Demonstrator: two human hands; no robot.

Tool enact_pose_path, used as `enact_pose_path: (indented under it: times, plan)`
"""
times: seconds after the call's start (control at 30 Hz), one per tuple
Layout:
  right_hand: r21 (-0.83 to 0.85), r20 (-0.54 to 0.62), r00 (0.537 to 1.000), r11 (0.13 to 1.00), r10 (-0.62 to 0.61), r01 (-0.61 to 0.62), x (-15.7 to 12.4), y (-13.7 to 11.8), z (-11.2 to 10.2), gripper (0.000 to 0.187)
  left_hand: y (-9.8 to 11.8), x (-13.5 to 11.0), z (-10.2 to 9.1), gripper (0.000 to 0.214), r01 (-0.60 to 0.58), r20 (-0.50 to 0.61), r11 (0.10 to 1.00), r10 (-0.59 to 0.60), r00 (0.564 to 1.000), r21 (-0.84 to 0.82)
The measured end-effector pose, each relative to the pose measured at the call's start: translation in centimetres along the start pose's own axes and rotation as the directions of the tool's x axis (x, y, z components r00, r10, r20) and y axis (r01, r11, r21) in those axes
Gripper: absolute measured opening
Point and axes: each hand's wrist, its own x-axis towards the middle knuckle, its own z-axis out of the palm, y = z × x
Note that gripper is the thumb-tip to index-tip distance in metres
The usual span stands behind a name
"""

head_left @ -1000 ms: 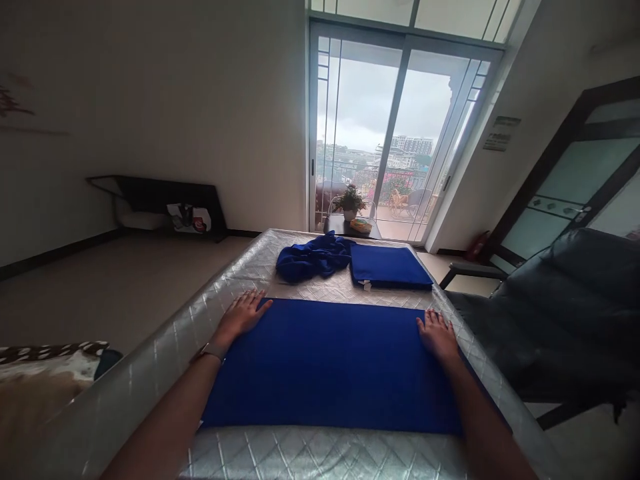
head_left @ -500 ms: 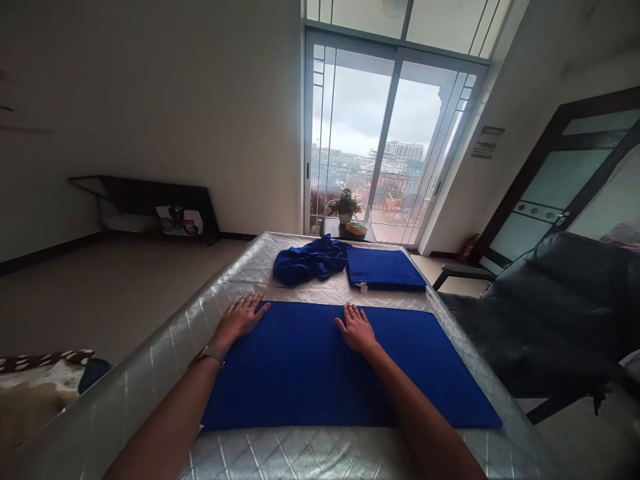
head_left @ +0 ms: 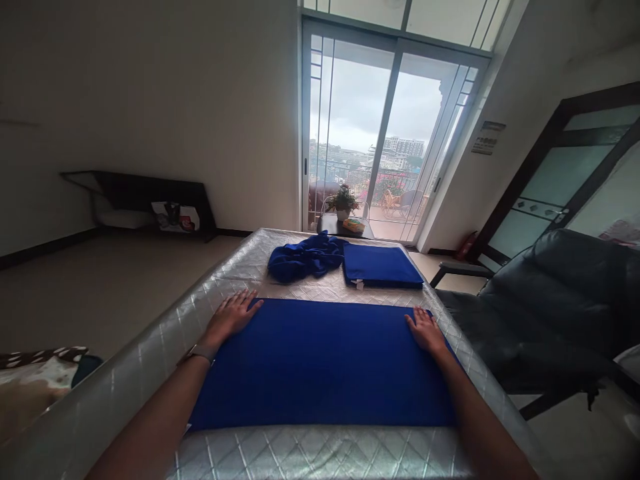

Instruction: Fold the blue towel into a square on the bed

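A flat rectangle of blue cloth (head_left: 320, 363) lies smooth in front of me on a quilted silver mattress (head_left: 310, 457). My left hand (head_left: 234, 315) rests on its far left corner, fingers stretched out. At the far right corner my right hand (head_left: 425, 329) lies flat with its fingers extended. Neither hand grips anything. Beyond the cloth sit a crumpled blue cloth (head_left: 305, 258) and, touching its right side, a neatly folded blue cloth (head_left: 383, 265) with a small white tag at its near edge. My right forearm hides part of the flat cloth's right edge.
A black cushioned chair (head_left: 540, 313) stands close along the right side. Behind the mattress, a small table holds a potted plant (head_left: 344, 203) before glass sliding doors (head_left: 350, 113). A dark low rack (head_left: 150, 203) is against the left wall.
My right hand has slid right across the flat blue cloth, from near its middle to its far right corner. The left hand stays at the far left corner.
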Motion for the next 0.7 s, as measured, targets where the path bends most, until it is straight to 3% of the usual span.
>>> enact_pose_path:
  times: [0.13, 0.2, 0.3, 0.37, 0.5, 0.63, 0.7]
  plan:
    - [0.005, -0.020, 0.998, 0.998, 0.056, -0.056, 0.1, 1.4, 0.1, 0.070, 0.6, -0.7, -1.0, 0.061, 0.017, -0.057, 1.000, -0.017, 0.998, -0.003]
    - [0.014, -0.026, 0.998, 0.998, 0.059, -0.059, -0.1, 1.2, 0.0, 0.070, 0.9, -1.2, -1.6, 0.059, 0.018, -0.176, 1.000, -0.014, 0.984, 0.022]
    - [0.030, -0.032, 0.998, 0.998, 0.055, -0.054, -0.1, 0.9, 0.0, 0.070, 1.6, -2.1, -2.3, 0.055, -0.003, -0.376, 0.997, 0.030, 0.926, 0.072]
    - [0.040, -0.034, 0.998, 0.998, 0.052, -0.051, -0.1, 0.9, 0.1, 0.070, 2.9, -2.6, -2.8, 0.053, -0.037, -0.406, 0.997, 0.060, 0.912, 0.063]
    - [0.062, -0.037, 0.998, 0.997, 0.053, -0.051, 0.1, 1.1, 0.3, 0.070, 9.3, -3.2, -2.9, 0.055, -0.172, -0.287, 0.985, 0.161, 0.944, -0.016]
    - [0.065, -0.035, 0.998, 0.996, 0.056, -0.054, 0.1, 1.1, 0.3, 0.070, 18.2, -4.5, -1.2, 0.068, -0.370, -0.127, 0.925, 0.358, 0.925, -0.089]
    - [0.064, -0.026, 0.998, 0.997, 0.055, -0.053, 0.1, 1.1, 0.3, 0.071, 21.3, -5.2, -0.1, 0.078, -0.379, -0.014, 0.911, 0.382, 0.924, -0.166]
